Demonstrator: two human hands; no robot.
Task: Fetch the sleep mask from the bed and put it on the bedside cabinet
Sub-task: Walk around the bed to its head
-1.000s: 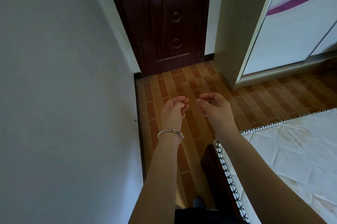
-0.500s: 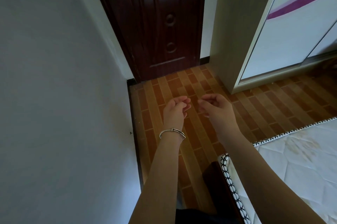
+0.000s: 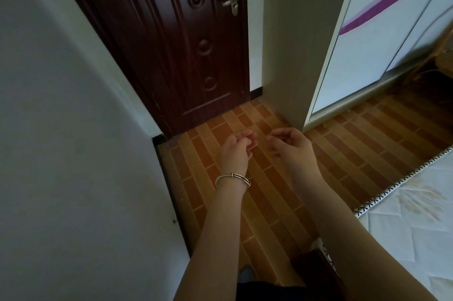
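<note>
1. Head view, hands: The left hand [image 3: 236, 151] and the right hand [image 3: 291, 151] are held out side by side above the floor [image 3: 267, 202], near each other but not touching. The fingers of both hands are loosely curled and hold nothing. A bracelet [image 3: 232, 179] sits on the left wrist.
2. Reason for posture: This reads as an idle carry position that leaves both hands free for the pickup.
3. Task item: The sleep mask is not in view. Only a corner of the bed [image 3: 416, 227] shows at lower right, a quilted white surface with a patterned edge. No mask lies on that part. The bedside cabinet is not in view either.
4. Surroundings: The camera faces a dark door [image 3: 171, 43], which is closed. A wall [image 3: 73, 129] stands at left and a wardrobe [image 3: 380, 30] at right.
5. Containers: The wardrobe panels are closed, so its contents are hidden. No other container is visible.
6. Next step, as judged: Turn toward the bed to locate the mask.
</note>
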